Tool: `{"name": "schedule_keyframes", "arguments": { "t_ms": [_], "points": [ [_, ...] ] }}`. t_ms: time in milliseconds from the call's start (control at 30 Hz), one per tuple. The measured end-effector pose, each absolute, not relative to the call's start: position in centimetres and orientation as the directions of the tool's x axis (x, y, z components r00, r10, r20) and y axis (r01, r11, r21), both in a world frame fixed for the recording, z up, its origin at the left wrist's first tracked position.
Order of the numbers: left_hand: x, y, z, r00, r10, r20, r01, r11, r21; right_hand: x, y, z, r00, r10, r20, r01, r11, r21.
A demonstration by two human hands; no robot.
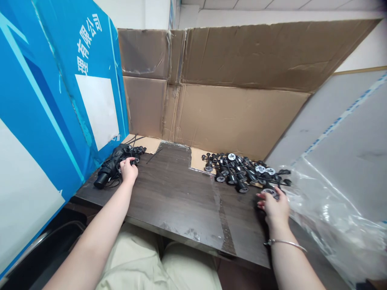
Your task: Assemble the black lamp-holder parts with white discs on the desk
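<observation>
My left hand is closed at the pile of black parts and cables on the left of the dark table; what its fingers pinch is too small to make out. On the right, my right hand has its fingers curled around a black part with a pale round face. That part is beside the near right end of a heap of similar black cylindrical parts. Several of these show pale discs with holes. A bracelet is on my right wrist.
Brown cardboard stands along the back of the dark table. A blue printed board rises on the left. Clear plastic sheeting hangs over the right side. Thin black strips lie near the back left.
</observation>
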State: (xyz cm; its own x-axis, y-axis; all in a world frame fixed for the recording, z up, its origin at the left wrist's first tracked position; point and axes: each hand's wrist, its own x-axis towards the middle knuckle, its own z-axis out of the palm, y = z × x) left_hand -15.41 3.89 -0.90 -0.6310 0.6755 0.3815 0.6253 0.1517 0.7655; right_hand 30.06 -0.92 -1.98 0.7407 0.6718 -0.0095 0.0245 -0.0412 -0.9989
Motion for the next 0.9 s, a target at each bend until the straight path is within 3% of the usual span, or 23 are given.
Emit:
{"name": "schedule_keyframes", "arguments": {
  "t_ms": [233,500,767,900],
  "points": [
    [-15.9,3.5,-0.7,-0.596,0.721,0.354,0.653,0.177,0.736,30.4,-0.9,-2.3,0.741,0.670,-0.038,-0.024,-0.030,-0.999],
    [-16.4,2.8,1.0,-0.398,0.860,0.321,0.864,0.233,0.447,30.6,-0.7,-2.9,0.720,0.692,-0.044,-0.021,-0.042,-0.999],
    [-17.4,1.6,0.7,-0.313,0.843,0.437,0.930,0.179,0.321,30.5,-0.9,-2.8,0.716,0.697,-0.042,-0.022,-0.037,-0.999],
    [-18.0,0.6,0.4,-0.231,0.893,0.386,0.959,0.143,0.243,30.4,-1.0,-2.6,0.723,0.687,-0.070,-0.048,-0.051,-0.998]
  ]
}}
